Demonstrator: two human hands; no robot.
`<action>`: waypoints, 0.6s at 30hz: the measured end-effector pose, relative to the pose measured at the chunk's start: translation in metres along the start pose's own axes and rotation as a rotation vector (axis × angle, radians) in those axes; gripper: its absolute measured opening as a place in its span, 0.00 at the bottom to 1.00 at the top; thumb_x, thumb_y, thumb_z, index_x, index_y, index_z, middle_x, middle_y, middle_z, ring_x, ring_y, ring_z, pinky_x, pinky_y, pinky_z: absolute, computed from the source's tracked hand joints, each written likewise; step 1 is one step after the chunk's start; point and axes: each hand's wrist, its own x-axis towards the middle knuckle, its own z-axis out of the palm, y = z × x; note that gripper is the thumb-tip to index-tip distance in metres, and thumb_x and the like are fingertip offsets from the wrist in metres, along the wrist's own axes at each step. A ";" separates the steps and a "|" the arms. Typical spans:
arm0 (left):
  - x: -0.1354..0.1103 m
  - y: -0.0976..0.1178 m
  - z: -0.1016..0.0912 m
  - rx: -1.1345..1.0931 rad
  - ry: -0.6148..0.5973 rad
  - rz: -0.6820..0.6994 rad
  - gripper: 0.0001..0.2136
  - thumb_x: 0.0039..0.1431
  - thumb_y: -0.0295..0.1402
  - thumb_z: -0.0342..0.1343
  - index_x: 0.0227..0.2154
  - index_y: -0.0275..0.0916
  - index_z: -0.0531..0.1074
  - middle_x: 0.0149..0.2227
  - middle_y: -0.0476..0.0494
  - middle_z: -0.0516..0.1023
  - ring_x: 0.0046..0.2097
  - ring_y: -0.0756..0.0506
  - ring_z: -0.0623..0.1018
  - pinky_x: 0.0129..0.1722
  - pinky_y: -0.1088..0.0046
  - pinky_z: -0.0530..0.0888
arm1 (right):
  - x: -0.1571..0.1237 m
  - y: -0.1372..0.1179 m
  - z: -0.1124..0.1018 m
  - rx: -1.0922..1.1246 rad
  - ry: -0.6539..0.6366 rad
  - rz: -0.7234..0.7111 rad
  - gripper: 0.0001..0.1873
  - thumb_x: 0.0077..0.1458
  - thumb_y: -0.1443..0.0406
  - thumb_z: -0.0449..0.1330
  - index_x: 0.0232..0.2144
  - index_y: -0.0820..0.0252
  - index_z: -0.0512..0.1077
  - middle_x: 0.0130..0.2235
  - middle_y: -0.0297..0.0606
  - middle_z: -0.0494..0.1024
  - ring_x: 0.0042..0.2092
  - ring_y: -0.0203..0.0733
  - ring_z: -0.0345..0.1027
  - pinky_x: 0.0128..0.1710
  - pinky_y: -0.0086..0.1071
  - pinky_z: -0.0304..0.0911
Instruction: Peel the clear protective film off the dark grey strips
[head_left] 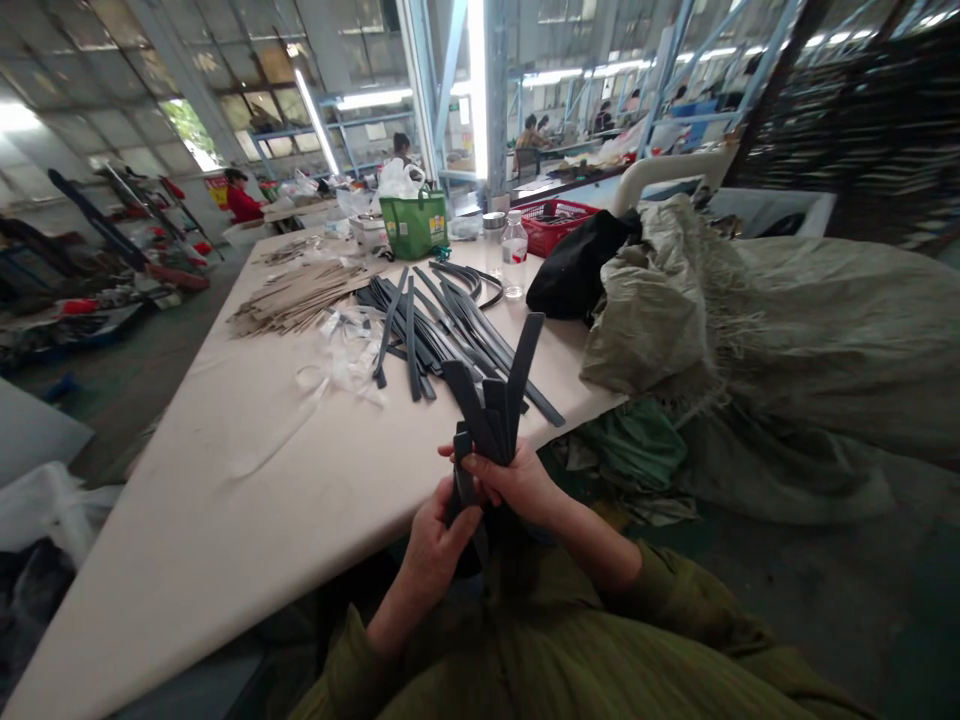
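My right hand (pixel 517 482) is closed around a fanned bunch of dark grey flat strips (pixel 491 415), which point up and away from me. Lower and to the left, my left hand (pixel 442 535) grips the lower end of one dark strip (pixel 463 470), its thumb pressed on the side. Both hands are close together in front of my body, just off the table's near edge. On the table beyond them lies a loose pile of similar dark strips (pixel 427 335). The lower ends of the held strips are partly hidden by my fingers.
The pale table (pixel 300 480) carries brown strips (pixel 300 295), clear plastic film (pixel 349 355), a green bag (pixel 414 225), a water bottle (pixel 514 258) and a red basket (pixel 555 225). A black bag (pixel 581 265) and large woven sacks (pixel 660 300) crowd the right side. Other people sit far back.
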 end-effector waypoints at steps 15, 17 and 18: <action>-0.041 0.006 -0.022 0.527 -0.064 -0.082 0.13 0.62 0.39 0.49 0.27 0.39 0.70 0.27 0.48 0.72 0.31 0.47 0.70 0.32 0.71 0.63 | 0.003 -0.018 -0.031 -0.089 0.267 -0.081 0.20 0.50 0.52 0.65 0.33 0.65 0.79 0.25 0.37 0.77 0.18 0.30 0.52 0.15 0.27 0.47; -0.053 0.000 -0.030 0.438 -0.051 -0.193 0.11 0.58 0.39 0.55 0.25 0.38 0.69 0.25 0.50 0.70 0.29 0.48 0.67 0.29 0.72 0.61 | 0.000 -0.019 -0.034 -0.166 0.295 -0.049 0.23 0.51 0.51 0.64 0.38 0.65 0.80 0.16 0.29 0.64 0.18 0.33 0.50 0.17 0.29 0.48; -0.059 -0.004 -0.036 0.334 -0.053 -0.272 0.11 0.54 0.40 0.58 0.25 0.38 0.69 0.24 0.51 0.70 0.27 0.49 0.67 0.28 0.72 0.61 | 0.001 -0.019 -0.037 -0.223 0.322 -0.037 0.23 0.52 0.50 0.64 0.40 0.64 0.80 0.16 0.29 0.62 0.18 0.34 0.51 0.17 0.30 0.49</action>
